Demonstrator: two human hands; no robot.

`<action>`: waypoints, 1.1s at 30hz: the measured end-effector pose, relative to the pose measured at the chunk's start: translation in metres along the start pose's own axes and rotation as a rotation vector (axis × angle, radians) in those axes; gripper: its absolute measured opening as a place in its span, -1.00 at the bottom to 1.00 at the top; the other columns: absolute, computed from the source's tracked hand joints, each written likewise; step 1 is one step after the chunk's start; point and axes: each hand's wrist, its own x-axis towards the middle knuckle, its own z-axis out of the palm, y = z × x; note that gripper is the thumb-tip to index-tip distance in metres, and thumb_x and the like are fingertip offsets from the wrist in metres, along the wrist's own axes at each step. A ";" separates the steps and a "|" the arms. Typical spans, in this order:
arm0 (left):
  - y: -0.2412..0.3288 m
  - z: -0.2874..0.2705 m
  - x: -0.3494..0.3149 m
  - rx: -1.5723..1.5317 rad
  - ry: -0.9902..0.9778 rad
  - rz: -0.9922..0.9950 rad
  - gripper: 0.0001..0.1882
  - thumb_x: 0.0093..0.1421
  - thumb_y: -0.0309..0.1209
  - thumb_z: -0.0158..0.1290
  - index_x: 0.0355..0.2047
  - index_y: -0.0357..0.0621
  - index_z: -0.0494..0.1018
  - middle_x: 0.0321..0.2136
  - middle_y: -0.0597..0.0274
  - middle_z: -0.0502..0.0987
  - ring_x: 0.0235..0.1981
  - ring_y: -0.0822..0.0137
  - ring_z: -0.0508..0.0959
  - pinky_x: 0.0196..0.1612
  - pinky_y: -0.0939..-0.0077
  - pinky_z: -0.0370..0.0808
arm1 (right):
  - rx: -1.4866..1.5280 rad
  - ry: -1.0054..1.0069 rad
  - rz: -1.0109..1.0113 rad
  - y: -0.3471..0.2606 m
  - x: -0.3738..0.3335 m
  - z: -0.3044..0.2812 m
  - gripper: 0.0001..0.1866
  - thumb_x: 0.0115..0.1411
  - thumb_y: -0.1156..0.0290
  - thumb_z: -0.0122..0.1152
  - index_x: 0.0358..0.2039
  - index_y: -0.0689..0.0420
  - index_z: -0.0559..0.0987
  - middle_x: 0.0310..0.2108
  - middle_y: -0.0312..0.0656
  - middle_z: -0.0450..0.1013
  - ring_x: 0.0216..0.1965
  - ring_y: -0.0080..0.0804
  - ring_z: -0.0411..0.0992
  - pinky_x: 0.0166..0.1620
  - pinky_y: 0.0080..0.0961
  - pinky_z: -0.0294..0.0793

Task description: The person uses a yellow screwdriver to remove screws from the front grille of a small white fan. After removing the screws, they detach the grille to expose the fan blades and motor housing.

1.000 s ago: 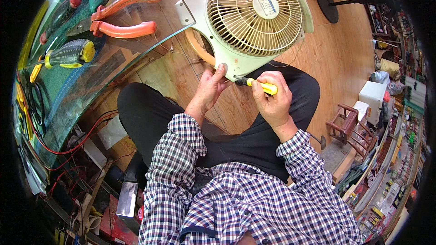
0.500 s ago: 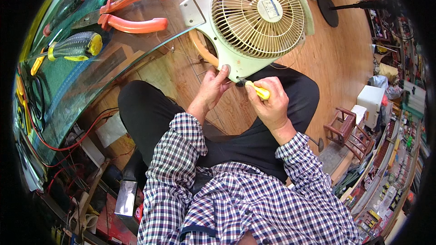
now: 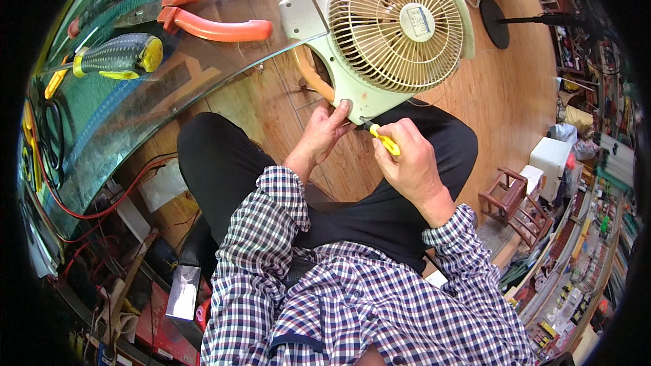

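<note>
A pale green electric fan (image 3: 349, 105) with a round beige grille (image 3: 380, 27) lies tilted, partly over my right thigh and partly at the edge of the glass tabletop. My left hand (image 3: 321, 134) grips the near corner of its housing, thumb on top beside a small hole and fingers beneath. In my right hand (image 3: 413, 163) is a yellow-handled screwdriver (image 3: 385, 141). Its dark shaft points at the fan's near corner, at or in a hole there; the very tip is too small to make out.
On the glass-topped table (image 3: 203, 88) at the left lie orange-handled pliers (image 3: 220, 27) and a black-and-yellow screwdriver (image 3: 122, 55). Red wires (image 3: 122, 203) hang below its edge. At the right are a small wooden stool (image 3: 505, 196), a white box (image 3: 550, 159) and shelves crowded with parts (image 3: 583, 264).
The view has shifted slightly, so fan and tools appear further right. My right hand has turned and moved back a little, the screwdriver now slanting more. My left hand keeps its hold.
</note>
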 end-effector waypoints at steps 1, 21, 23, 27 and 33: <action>0.000 0.001 0.000 0.006 0.004 -0.004 -0.36 0.59 -0.12 0.14 0.43 -0.37 0.31 0.34 0.02 0.53 0.36 0.10 0.56 0.44 0.01 0.52 | -0.018 -0.003 0.014 -0.001 0.000 -0.001 -0.76 0.24 0.49 0.51 -0.15 0.18 0.61 -0.30 -0.04 0.57 -0.34 -0.02 0.64 -0.29 -0.18 0.65; -0.002 0.001 0.000 0.020 -0.001 -0.013 -0.40 0.59 -0.11 0.14 0.39 -0.36 0.39 0.33 0.02 0.56 0.36 0.11 0.57 0.44 0.04 0.52 | -0.196 -0.164 0.061 -0.009 0.006 -0.017 -0.82 0.22 0.51 0.43 -0.23 0.19 0.58 -0.32 -0.08 0.46 -0.28 -0.03 0.57 -0.24 -0.16 0.60; -0.001 0.002 0.001 0.028 -0.001 -0.010 -0.39 0.60 -0.12 0.14 0.39 -0.38 0.39 0.34 0.01 0.55 0.37 0.11 0.56 0.45 0.03 0.51 | -0.183 -0.170 0.070 -0.008 0.007 -0.016 -0.83 0.28 0.44 0.42 -0.23 0.19 0.57 -0.31 -0.07 0.47 -0.25 -0.02 0.59 -0.22 -0.15 0.61; 0.000 0.006 -0.001 0.029 0.018 -0.018 -0.38 0.60 -0.12 0.13 0.39 -0.41 0.38 0.34 -0.01 0.55 0.37 0.10 0.56 0.46 0.04 0.50 | -0.148 -0.125 -0.044 -0.005 0.011 -0.020 -0.81 0.31 0.45 0.42 -0.18 0.18 0.56 -0.29 -0.04 0.51 -0.23 -0.01 0.60 -0.20 -0.15 0.62; 0.000 0.001 0.001 0.028 -0.026 -0.018 -0.35 0.59 -0.14 0.14 0.47 -0.31 0.28 0.37 0.01 0.51 0.38 0.10 0.55 0.44 0.00 0.51 | -0.181 -0.176 0.030 -0.002 0.009 -0.019 -0.79 0.28 0.45 0.44 -0.15 0.16 0.56 -0.27 -0.07 0.51 -0.22 -0.04 0.59 -0.20 -0.15 0.61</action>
